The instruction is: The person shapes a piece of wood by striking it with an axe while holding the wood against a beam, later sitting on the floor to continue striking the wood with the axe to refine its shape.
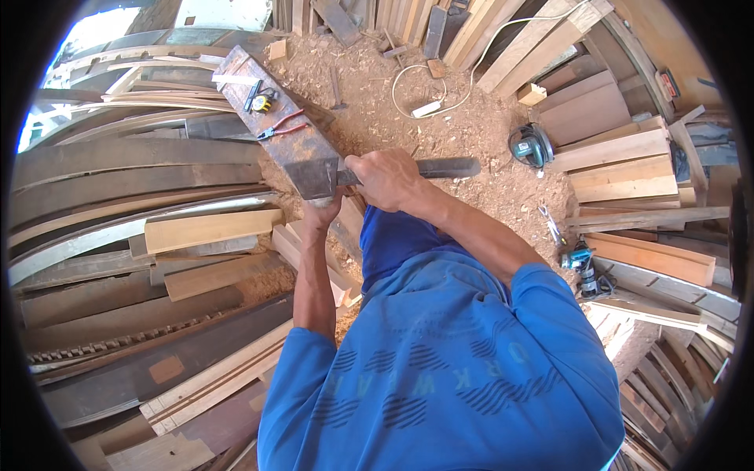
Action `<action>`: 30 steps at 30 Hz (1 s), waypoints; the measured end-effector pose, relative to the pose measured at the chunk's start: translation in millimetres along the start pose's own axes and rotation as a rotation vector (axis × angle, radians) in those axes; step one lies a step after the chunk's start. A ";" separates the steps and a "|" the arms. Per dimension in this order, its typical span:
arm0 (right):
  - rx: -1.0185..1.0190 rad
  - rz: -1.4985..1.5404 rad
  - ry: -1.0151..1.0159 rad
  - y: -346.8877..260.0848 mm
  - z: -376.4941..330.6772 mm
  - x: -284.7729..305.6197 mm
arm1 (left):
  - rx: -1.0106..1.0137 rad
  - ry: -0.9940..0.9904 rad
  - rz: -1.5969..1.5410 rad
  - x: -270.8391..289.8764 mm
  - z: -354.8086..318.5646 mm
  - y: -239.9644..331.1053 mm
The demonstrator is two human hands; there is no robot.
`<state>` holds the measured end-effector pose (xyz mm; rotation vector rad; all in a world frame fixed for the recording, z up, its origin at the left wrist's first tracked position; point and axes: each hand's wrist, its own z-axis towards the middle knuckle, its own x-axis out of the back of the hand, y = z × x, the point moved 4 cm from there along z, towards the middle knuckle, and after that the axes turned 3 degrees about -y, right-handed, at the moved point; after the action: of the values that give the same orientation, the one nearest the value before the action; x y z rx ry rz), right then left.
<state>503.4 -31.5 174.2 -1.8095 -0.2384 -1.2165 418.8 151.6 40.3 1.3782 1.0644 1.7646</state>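
Note:
My right hand [386, 179] is closed around a long dark blade-like tool [444, 167] that lies crosswise at the near end of a heavy dark wooden beam [275, 118]. My left hand [320, 212] grips the near end of that beam from below, its fingers partly hidden under the wood. The beam runs away from me to the upper left. Red-handled pliers [280, 126] and a yellow tape measure [263, 101] lie on top of it. My blue shirt fills the lower middle of the view.
Sawdust covers the ground ahead. Long planks and curved boards [133, 196] are stacked at left. Cut boards [620, 165] are piled at right beside a circular saw [531, 144] and a cordless drill [583, 263]. A white power strip [428, 108] with cable lies further off.

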 end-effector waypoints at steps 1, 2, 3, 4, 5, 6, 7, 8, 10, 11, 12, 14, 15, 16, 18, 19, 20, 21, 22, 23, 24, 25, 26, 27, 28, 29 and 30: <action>-0.061 -0.046 -0.111 1.3 0.4 -5.7 | -0.008 0.022 -0.030 -0.5 -2.4 -0.3; -0.058 -0.042 -0.116 1.7 -2.0 -5.9 | -0.016 0.043 -0.060 -0.5 -4.1 -0.3; -0.062 0.057 -0.020 3.0 -6.9 -1.1 | 0.028 0.030 -0.006 -2.6 -1.0 -15.6; -0.064 0.155 0.078 0.6 -10.4 7.0 | 0.076 0.016 0.051 -2.3 -0.2 -24.5; -0.058 0.159 0.076 -3.0 -13.2 9.8 | 0.137 0.151 -0.183 1.0 -1.2 -34.5; -0.016 0.218 0.143 -8.0 -16.4 14.8 | 0.120 0.199 -0.192 6.4 -1.8 -40.6; 0.017 0.272 0.218 -8.0 -20.0 20.1 | 0.099 0.237 -0.205 7.9 3.0 -39.2; 0.013 0.272 0.224 -7.5 -20.7 18.2 | 0.078 0.276 -0.216 10.3 7.2 -37.7; 0.031 0.172 0.177 -7.9 -17.1 4.0 | -0.064 0.173 0.111 8.7 -1.1 -23.8; 0.022 0.173 0.187 -1.8 -14.4 -5.9 | -0.121 0.136 0.217 6.9 -4.5 -17.0; 0.000 0.087 0.088 6.6 -8.4 -22.5 | -0.040 0.038 0.155 4.6 -8.4 -16.4; 0.007 -0.009 -0.010 1.5 1.9 -19.0 | 0.037 -0.030 0.100 5.6 -9.7 -14.9; -0.018 -0.034 -0.040 1.0 4.4 -16.1 | 0.044 0.017 0.067 3.9 -10.1 -13.1; -0.046 -0.053 -0.091 -3.9 1.0 -13.7 | 0.073 0.062 0.030 -0.5 -21.3 -14.2; 0.015 0.066 -0.004 -16.5 -9.6 0.1 | 0.100 0.137 -0.005 -5.0 -36.3 -24.4; 0.062 0.174 0.111 -19.1 -13.4 11.3 | 0.096 0.198 -0.046 -7.3 -33.0 -25.1; 0.065 0.168 0.111 -19.0 -14.1 10.2 | 0.044 0.190 0.020 -5.5 -30.7 -23.1; 0.032 0.130 0.060 -16.3 -14.2 3.4 | -0.005 0.186 0.085 -4.3 -29.3 -20.8; -0.004 0.094 0.014 -11.6 -14.3 -3.3 | -0.055 0.186 0.149 -3.0 -25.8 -18.5; -0.001 0.090 0.028 -8.2 -12.0 -7.7 | -0.095 0.101 0.199 -3.5 -22.9 -16.9; -0.016 0.049 -0.048 -2.7 -8.5 -15.9 | -0.135 0.015 0.250 -4.0 -20.6 -15.1; -0.039 -0.001 -0.122 7.3 -5.1 -18.5 | -0.274 0.140 0.446 -8.4 -12.1 6.8; -0.036 -0.003 -0.126 7.4 -8.4 -18.5 | -0.270 0.144 0.446 -13.0 -8.1 13.6; -0.040 0.107 -0.065 8.6 -13.5 -15.3 | -0.218 0.245 0.369 -13.7 2.7 17.6; -0.049 0.219 -0.009 8.8 -21.4 -14.9 | -0.159 0.343 0.289 -16.3 8.4 16.3; -0.033 0.218 -0.024 5.3 -26.6 -19.0 | -0.146 0.359 0.296 -20.6 14.5 10.5; -0.026 0.548 -0.028 1.1 -29.9 -21.3 | 0.012 0.546 -0.051 -15.1 20.6 -5.6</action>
<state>474.6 -48.5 159.1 -1.7553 0.2491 -0.8067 442.4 145.3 31.1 0.8765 1.3722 2.1579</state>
